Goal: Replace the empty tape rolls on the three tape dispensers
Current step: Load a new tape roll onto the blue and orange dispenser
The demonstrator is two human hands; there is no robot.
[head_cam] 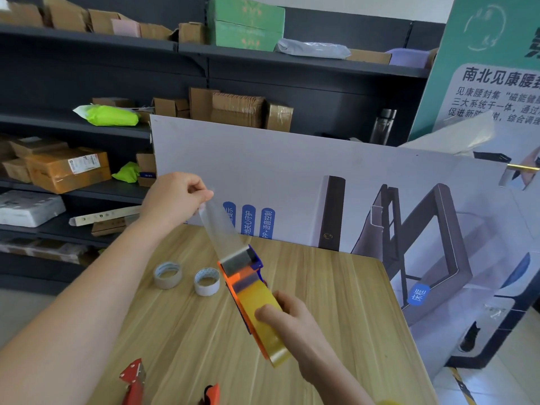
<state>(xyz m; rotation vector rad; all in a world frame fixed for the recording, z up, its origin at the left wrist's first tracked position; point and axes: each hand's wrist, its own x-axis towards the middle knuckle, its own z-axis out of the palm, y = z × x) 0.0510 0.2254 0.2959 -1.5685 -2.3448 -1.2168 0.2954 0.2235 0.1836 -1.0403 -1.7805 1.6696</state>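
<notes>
1. Above the wooden table, the right hand grips an orange tape dispenser. Its fingers curl round the lower end and its thumb presses on the yellowish tape roll mounted in it.
2. The dispenser is held clear of the table and tilted, with its blue-edged blade end pointing up and away from the person.
3. The left hand is raised above and to the left of the dispenser, thumb and fingertips pinching the free end of a clear tape strip.
4. That strip runs taut from the pinch down to the dispenser's blade end.
5. Two pale rings lie flat on the table left of the dispenser, side by side and just apart: the left core and the right core. Little or no tape shows on either.
6. At the near table edge lie a red dispenser and, beside it, the tip of a second orange dispenser, both cut off by the frame.
7. A white printed board stands behind the table, and dark shelves with cardboard boxes run behind it.
</notes>
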